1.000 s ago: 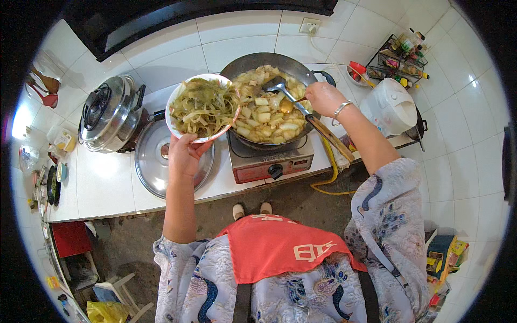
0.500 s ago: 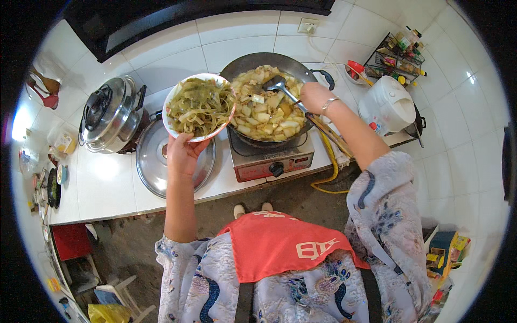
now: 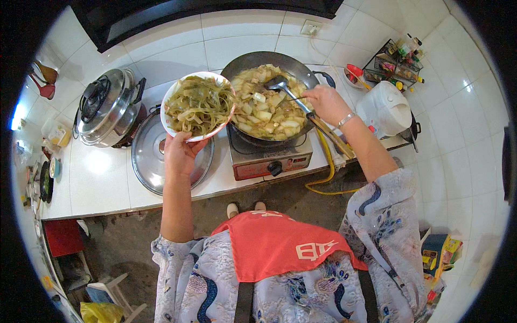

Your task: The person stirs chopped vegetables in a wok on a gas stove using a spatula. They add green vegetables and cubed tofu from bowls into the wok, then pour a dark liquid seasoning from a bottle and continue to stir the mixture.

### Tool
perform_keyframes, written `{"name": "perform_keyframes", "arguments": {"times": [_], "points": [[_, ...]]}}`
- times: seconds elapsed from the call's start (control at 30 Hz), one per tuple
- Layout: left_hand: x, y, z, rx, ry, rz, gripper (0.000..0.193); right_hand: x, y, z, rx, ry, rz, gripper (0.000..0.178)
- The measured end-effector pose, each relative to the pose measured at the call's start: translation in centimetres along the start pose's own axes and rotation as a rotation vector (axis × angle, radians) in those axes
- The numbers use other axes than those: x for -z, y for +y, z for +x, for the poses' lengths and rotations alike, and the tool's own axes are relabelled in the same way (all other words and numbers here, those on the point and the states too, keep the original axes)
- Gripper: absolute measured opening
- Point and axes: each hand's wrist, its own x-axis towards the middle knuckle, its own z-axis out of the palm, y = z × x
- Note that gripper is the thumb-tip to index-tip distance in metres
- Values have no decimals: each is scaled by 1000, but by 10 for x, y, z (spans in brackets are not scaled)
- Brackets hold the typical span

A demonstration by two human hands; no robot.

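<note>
My left hand (image 3: 184, 152) grips the near rim of a white bowl (image 3: 166, 119) with a reddish edge, holding it tilted beside the wok. Green seaweed strips (image 3: 199, 105) fill the bowl. The dark wok (image 3: 293, 63) sits on a gas stove (image 3: 272, 161) and holds pale vegetable chunks (image 3: 264, 115) in broth. A spatula (image 3: 277, 82) rests in the wok, its wooden handle slanting out to the near right. Above that handle, my right hand (image 3: 327, 105) is closed on thin dark chopsticks (image 3: 297, 98) pointing left over the food; their far ends are hard to make out.
A large pot lid (image 3: 148, 167) lies on the white counter (image 3: 99, 185) under my left forearm. A steel steamer pot (image 3: 110, 107) stands at left. On the right are a white rice cooker (image 3: 385, 107) and a seasoning rack (image 3: 393, 64). A yellow hose (image 3: 327, 167) runs below the stove.
My right hand has drawn back a little to the right and nearer me, and the thin chopsticks now show. The bowl in my left hand stays almost where it was.
</note>
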Motion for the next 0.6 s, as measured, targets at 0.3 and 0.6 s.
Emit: {"name": "perform_keyframes", "arguments": {"times": [0.3, 0.6], "points": [[6, -3, 10, 20, -56, -11, 53, -56, -8, -21, 52, -197, -274, 15], [4, -1, 3, 25, -23, -5, 51, -36, -4, 0, -5, -33, -286, 14]]}}
